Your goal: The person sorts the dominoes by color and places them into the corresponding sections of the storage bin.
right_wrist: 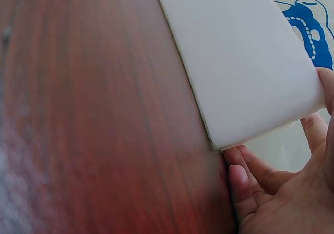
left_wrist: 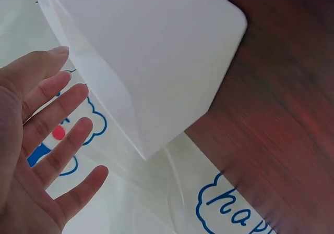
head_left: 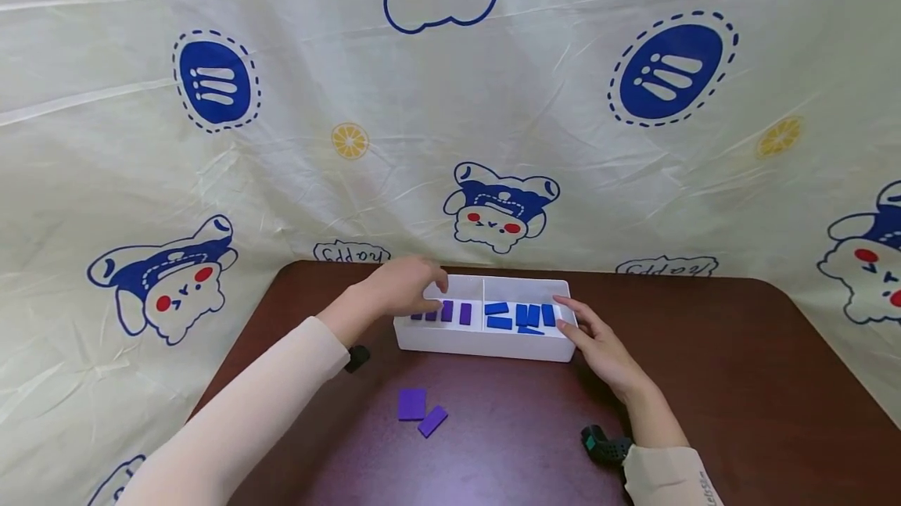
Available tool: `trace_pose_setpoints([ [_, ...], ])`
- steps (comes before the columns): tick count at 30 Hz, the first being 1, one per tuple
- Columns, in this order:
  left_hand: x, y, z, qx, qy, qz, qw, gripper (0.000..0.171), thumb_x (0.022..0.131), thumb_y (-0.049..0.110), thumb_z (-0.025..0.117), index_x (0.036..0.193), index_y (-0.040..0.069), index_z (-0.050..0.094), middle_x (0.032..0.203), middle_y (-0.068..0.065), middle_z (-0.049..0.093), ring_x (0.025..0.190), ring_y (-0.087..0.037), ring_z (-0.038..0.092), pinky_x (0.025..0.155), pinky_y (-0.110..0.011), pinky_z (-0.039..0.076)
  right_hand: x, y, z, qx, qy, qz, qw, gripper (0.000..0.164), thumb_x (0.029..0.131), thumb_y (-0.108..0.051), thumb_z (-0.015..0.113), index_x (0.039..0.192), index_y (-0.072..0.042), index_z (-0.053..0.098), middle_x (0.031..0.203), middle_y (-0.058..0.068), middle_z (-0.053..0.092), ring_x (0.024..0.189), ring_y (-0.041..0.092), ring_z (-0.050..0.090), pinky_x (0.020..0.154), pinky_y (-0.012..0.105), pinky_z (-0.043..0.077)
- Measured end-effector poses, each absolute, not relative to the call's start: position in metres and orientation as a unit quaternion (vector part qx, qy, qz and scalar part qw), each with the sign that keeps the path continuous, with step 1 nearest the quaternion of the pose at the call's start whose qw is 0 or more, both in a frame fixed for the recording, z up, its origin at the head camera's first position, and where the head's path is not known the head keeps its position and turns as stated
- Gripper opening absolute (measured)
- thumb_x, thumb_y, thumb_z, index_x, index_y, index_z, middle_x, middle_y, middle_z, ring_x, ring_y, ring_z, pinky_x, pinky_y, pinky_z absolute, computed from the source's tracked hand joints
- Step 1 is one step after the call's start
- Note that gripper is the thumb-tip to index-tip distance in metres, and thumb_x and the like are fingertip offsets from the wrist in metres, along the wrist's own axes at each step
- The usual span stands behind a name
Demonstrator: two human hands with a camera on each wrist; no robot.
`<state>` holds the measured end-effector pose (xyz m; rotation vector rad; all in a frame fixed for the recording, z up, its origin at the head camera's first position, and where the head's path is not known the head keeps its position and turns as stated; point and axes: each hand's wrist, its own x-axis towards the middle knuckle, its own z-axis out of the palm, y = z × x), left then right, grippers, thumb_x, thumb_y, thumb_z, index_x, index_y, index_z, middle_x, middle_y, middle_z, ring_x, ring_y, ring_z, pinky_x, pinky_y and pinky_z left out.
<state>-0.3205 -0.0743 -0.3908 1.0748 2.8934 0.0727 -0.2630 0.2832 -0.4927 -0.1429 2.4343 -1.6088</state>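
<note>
A white two-compartment box [head_left: 486,346] stands near the table's far edge. My left hand [head_left: 404,285] hovers over its left compartment, fingers spread and nothing held, and partly hides the purple tiles [head_left: 465,314] there. In the left wrist view the left hand [left_wrist: 47,124] shows an empty palm beside the box's wall [left_wrist: 156,62]. My right hand [head_left: 598,346] holds the box's right end, with thumb and index finger over the rim. Several blue tiles [head_left: 499,323] lie in the right compartment. In the right wrist view, fingers [right_wrist: 271,179] curl by the box's lower corner.
On the dark wooden table [head_left: 507,428], a purple square [head_left: 412,404] and a purple rectangular tile [head_left: 432,421] lie in front of the box. Behind the table hangs a pale printed cloth [head_left: 563,99]. A dark wrist device [head_left: 604,445] sits by the right sleeve.
</note>
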Motion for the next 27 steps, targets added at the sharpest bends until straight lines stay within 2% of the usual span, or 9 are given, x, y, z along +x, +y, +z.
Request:
trace_pose_setpoints([
  [8,-0.284,-0.107,-0.388,0.346,0.937,0.041,0.001,0.025,0.093,0.036,0.077,0.113,0.022,0.077,0.12,0.004,0.074,0.11,-0.019,0.065,0.094,-0.04,0.055,-0.264,0.281,-0.492,-0.049,0.834,-0.539,0.104,0.062,0.106,-0.049,0.053,0.162,-0.032,0.033,0.167,0.019,0.028,0.141,0.042,0.04,0.115,0.071,0.033],
  [14,-0.266,-0.125,-0.391,0.362,0.93,0.052,-0.03,0.021,0.092,0.035,0.078,0.108,0.022,0.077,0.109,0.004,0.074,0.095,-0.015,0.061,0.081,-0.034,0.054,-0.265,0.281,-0.492,-0.045,0.838,-0.533,0.104,0.063,0.106,-0.05,0.053,0.163,-0.031,0.032,0.167,0.021,0.027,0.142,0.043,0.038,0.114,0.073,0.031],
  [18,-0.257,-0.131,-0.393,0.362,0.93,0.058,-0.039,0.022,0.092,0.034,0.078,0.109,0.022,0.076,0.105,0.006,0.073,0.094,-0.012,0.061,0.081,-0.033,0.054,-0.268,0.282,-0.492,-0.044,0.842,-0.528,0.107,0.065,0.106,-0.051,0.051,0.164,-0.032,0.029,0.168,0.023,0.022,0.144,0.045,0.033,0.114,0.076,0.029],
  [21,-0.25,-0.132,-0.395,0.359,0.93,0.064,-0.035,0.022,0.092,0.034,0.078,0.11,0.021,0.076,0.108,0.006,0.073,0.095,-0.012,0.06,0.082,-0.033,0.054,-0.27,0.284,-0.492,-0.044,0.841,-0.528,0.107,0.065,0.107,-0.05,0.051,0.165,-0.032,0.027,0.169,0.024,0.019,0.146,0.048,0.029,0.113,0.077,0.027],
  [27,-0.224,-0.134,-0.411,0.361,0.93,0.074,0.013,0.026,0.092,0.036,0.078,0.112,0.019,0.076,0.108,0.006,0.073,0.097,-0.012,0.065,0.085,-0.033,0.057,-0.269,0.28,-0.494,-0.049,0.837,-0.533,0.114,0.066,0.107,-0.049,0.051,0.165,-0.029,0.026,0.169,0.026,0.017,0.148,0.049,0.026,0.114,0.078,0.024],
])
